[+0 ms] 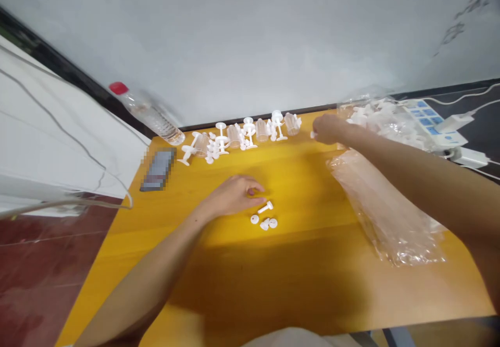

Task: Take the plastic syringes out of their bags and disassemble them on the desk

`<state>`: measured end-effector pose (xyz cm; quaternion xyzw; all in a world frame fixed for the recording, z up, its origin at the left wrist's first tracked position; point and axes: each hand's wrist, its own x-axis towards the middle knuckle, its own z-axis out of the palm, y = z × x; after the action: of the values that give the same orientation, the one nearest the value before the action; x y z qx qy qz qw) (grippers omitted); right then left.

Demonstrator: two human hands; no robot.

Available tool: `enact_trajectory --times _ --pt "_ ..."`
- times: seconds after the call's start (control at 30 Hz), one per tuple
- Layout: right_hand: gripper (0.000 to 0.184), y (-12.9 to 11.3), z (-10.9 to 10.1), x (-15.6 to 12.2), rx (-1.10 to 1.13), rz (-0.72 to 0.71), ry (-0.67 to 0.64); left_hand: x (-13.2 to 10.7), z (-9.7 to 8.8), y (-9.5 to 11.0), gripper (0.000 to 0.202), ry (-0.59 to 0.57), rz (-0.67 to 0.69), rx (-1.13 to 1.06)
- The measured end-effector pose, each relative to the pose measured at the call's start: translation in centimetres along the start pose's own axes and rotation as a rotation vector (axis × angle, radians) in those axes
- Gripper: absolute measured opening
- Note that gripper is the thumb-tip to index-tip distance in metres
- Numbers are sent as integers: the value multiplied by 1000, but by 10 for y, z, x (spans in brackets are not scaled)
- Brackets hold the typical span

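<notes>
Left hand [234, 195] is resting on yellow wooden table [312, 269], fingers loosely curled, beside small white plastic pegs [264, 217]. Right hand [330, 128] is pinching tiny white plastic piece [313, 135].

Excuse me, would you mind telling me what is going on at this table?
A person is working at a yellow table. The left hand rests by a few loose white parts in the middle. The right hand reaches toward a bag of parts at the far edge, seemingly holding a white piece, though blur hides the grip. A row of white pieces and clear cups lines the back.
</notes>
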<state>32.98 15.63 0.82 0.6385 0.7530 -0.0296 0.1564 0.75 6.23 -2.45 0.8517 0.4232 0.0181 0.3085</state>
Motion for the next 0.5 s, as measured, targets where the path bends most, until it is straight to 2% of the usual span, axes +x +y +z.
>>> enact_trajectory --times 0.1,0.23,0.37,0.5 --pt "26 19 5 43 59 112 19 2 6 2 23 -31 17 52" --pt "25 22 6 82 145 166 -114 5 16 4 16 -31 60 46" --pt "24 17 2 98 96 87 -129 3 16 6 23 -35 34 3" --pt "22 7 -2 98 115 76 -189 -5 14 5 32 -94 23 2"
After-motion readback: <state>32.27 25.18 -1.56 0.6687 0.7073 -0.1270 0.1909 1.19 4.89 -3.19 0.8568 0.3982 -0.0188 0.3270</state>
